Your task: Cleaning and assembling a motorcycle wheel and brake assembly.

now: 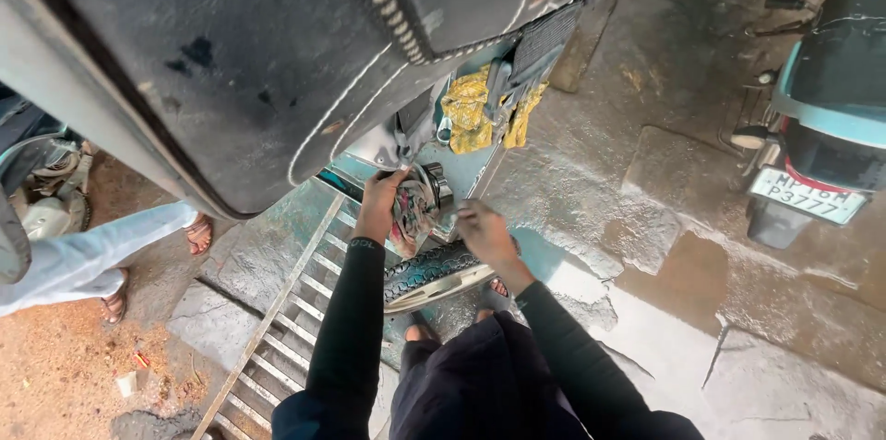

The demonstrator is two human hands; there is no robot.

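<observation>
Head view: left hand (pixel 380 203) clamps the round metal hub assembly (pixel 417 205) under the raised scooter seat (pixel 231 53), just above the tyre (pixel 434 271); right hand (pixel 484 231) rests beside it (grip unclear). Likely heavy, rigid, greasy; hold by the rim

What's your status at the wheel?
Left hand on round metal hub assembly. Right hand beside it, above black rubber tyre. Yellow rag hangs overhead.
</observation>
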